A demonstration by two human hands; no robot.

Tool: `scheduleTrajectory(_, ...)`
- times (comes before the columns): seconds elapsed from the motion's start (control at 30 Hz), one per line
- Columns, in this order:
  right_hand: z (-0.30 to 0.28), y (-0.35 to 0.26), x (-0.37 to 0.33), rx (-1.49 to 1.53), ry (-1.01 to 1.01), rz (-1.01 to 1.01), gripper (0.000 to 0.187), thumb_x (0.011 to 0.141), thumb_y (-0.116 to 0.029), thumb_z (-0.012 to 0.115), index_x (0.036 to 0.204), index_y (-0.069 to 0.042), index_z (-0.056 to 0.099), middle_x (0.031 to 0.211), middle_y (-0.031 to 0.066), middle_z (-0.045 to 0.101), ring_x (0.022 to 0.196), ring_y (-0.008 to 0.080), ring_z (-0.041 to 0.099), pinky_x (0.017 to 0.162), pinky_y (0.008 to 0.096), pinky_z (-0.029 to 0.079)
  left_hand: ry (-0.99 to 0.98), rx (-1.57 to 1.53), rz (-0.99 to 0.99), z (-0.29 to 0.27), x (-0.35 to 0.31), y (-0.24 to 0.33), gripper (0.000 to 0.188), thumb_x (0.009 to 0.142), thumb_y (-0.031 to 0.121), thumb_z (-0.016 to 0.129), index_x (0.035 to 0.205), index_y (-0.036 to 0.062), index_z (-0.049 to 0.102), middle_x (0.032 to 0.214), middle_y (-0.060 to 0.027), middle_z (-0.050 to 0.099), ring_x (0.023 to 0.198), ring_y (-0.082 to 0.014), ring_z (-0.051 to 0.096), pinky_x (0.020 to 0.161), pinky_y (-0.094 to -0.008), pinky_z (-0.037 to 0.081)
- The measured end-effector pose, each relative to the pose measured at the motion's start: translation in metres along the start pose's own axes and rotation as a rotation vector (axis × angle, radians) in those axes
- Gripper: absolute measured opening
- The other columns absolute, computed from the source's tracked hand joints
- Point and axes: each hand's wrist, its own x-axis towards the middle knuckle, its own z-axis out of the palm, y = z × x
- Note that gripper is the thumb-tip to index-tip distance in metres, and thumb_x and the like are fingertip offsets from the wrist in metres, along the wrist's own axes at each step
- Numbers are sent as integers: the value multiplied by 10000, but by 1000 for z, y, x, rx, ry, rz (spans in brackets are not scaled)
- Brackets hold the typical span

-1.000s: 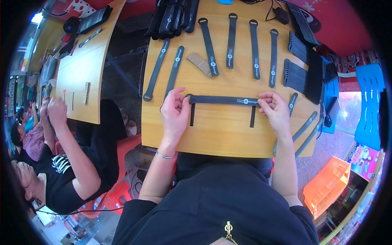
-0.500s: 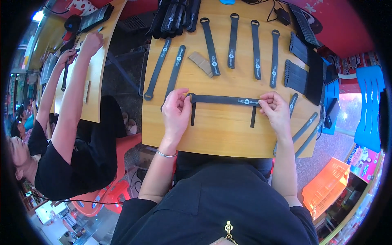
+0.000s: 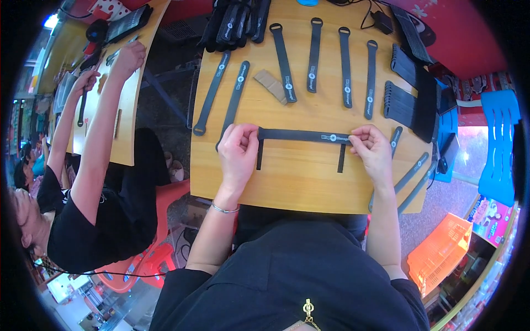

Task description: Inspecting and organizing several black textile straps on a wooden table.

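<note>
A dark grey strap (image 3: pixel 303 135) with a pale printed mark stretches sideways between my two hands, near the front of the wooden table. My left hand (image 3: pixel 238 151) pinches its left end, and the fingers cover that tip. At the other end my right hand (image 3: pixel 372 149) grips the strap between thumb and forefinger. Below the strap, two short black strips (image 3: pixel 341 159) lie upright on the wood, one near each end. Another strap (image 3: pixel 234 99) lies just beyond my left hand, its lower end partly hidden by it.
Several straps with looped ends (image 3: pixel 313 55) lie spread across the table (image 3: pixel 276 193). A black bundle of straps (image 3: pixel 234 22) sits at the back left, and fanned grey stacks (image 3: pixel 400 102) at the right. A tan cardboard piece (image 3: pixel 270 86) is between. A co-worker (image 3: pixel 105 220) works at the left table.
My left fingers have closed over the strap's left end, hiding its loop. My right hand stays where it was. The co-worker's hands have shifted apart slightly.
</note>
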Motion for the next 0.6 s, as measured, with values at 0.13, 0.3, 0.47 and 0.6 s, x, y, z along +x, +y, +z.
scheduleTrajectory(0.13, -1, 3, 1, 20, -3, 1, 130, 835, -29, 648, 942, 12, 586, 814, 26, 605, 647, 62, 591, 584, 175, 486, 11, -30, -2, 1, 0, -3, 80, 797, -62, 617, 857, -10, 627, 720, -50, 526, 521, -86, 487, 481, -213, 397)
scheduleTrajectory(0.3, 0, 3, 1, 0, 8, -5, 128, 831, -31, 651, 932, 13, 587, 811, 26, 604, 637, 63, 591, 574, 176, 485, 9, -4, 5, 0, 0, 0, 82, 797, -65, 616, 856, -10, 628, 719, -50, 530, 521, -86, 488, 484, -216, 401)
scheduleTrajectory(0.47, 1, 3, 0, -20, 37, -8, 123, 822, -20, 655, 917, 14, 586, 801, 24, 600, 632, 62, 592, 565, 176, 486, 5, 29, 21, 0, 0, 0, 80, 796, -64, 615, 852, -9, 628, 710, -52, 532, 517, -94, 491, 487, -222, 404)
scheduleTrajectory(0.6, 2, 5, -1, 6, 39, -19, 118, 816, -8, 653, 908, 17, 584, 793, 24, 597, 631, 61, 591, 567, 176, 487, 13, 19, 28, 1, 0, 0, 76, 794, -60, 618, 849, -8, 629, 709, -55, 532, 515, -101, 492, 487, -227, 405)
